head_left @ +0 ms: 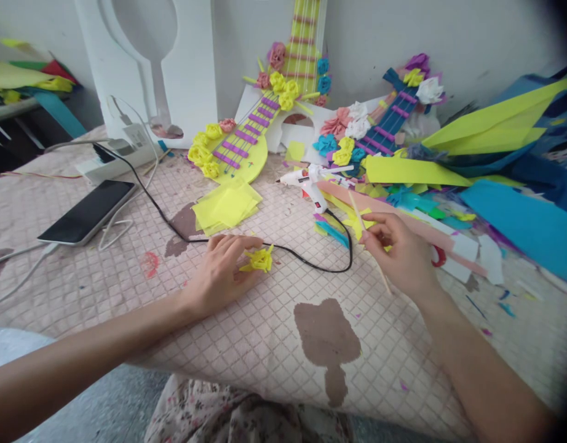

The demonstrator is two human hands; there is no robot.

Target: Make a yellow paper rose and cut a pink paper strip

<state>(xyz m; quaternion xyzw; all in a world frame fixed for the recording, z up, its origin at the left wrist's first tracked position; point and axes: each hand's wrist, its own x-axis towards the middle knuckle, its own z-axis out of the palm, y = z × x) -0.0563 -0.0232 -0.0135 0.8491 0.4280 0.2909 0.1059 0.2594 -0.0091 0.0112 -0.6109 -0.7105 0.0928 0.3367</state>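
Note:
My left hand rests at the near middle of the table, its thumb and fingers closed around a crumpled yellow paper flower. To the right, my right hand pinches a thin pale wooden stick that slants down past the palm. Yellow paper lies just behind those fingertips; I cannot tell whether they touch it. A stack of yellow paper squares sits beyond my left hand. Farther back, a white hot glue gun lies with its black cord looping between my hands.
A phone and a white power strip with cables lie at the left. Paper-flowered guitar shapes lean at the back near a white foam board. Coloured paper sheets and scraps heap at the right. The patterned tablecloth has worn brown patches.

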